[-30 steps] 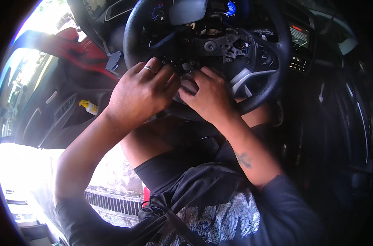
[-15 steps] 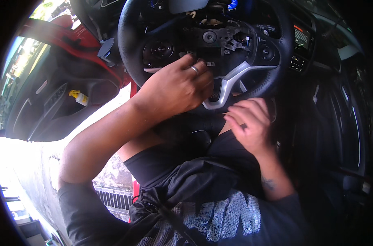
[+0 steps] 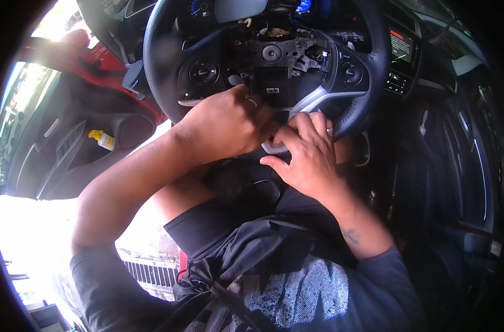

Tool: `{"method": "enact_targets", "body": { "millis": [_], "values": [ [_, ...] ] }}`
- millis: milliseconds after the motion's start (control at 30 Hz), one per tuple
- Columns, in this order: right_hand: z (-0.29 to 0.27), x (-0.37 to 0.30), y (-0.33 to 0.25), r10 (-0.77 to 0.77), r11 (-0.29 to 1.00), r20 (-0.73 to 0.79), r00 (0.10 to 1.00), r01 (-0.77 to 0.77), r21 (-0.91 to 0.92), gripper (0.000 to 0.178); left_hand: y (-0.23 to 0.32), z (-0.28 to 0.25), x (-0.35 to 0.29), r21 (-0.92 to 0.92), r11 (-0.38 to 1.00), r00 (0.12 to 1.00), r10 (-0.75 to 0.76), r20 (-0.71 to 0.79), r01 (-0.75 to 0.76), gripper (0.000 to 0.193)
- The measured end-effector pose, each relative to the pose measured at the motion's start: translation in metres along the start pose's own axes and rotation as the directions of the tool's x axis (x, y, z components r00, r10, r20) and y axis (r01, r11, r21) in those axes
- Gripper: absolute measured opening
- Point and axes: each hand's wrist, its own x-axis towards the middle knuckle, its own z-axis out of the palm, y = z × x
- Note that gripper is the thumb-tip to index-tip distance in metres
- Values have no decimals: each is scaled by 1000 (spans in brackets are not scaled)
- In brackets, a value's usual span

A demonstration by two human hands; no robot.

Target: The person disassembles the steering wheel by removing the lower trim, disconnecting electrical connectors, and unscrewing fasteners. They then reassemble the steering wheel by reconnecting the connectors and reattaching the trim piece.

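Both hands (image 3: 307, 155) close together, low at the steering wheel (image 3: 378, 61)

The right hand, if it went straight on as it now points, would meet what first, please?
Probably the silver spoke, just ahead of the right hand; depth is unclear, so they may be touching.

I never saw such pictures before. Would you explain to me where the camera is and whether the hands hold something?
No robot: a person works here barehanded. A wide head camera looks down, so edges appear bent. The person sits at a car's steering wheel, its centre uncovered. The left hand is curled by the wheel's lower part; whether it holds anything is hidden. The right hand lies over the silver trim. A yellow-topped bottle rests in the door.
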Motion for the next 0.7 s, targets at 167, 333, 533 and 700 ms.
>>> {"method": "enact_targets", "body": {
  "millis": [167, 333, 533, 700],
  "values": [
    [-4, 4, -1, 32, 999, 38, 999, -33, 36, 39, -3, 0, 5, 19, 999, 999, 26, 35, -27, 26],
    [-6, 6, -3, 31, 999, 31, 999, -32, 4, 37, 2, -2, 3, 61, 998, 999, -15, 32, 13, 28],
    [0, 4, -5, 23, 1000, -3, 1000, -23, 3, 30, -1, -7, 4, 42, 999, 990, -36, 139, 31, 29],
    [2, 1, -7, 22, 999, -22, 1000, -23, -29, 30, 2, -8, 7, 28, 998, 988, -58, 140, 54, 26]
  ]
}}
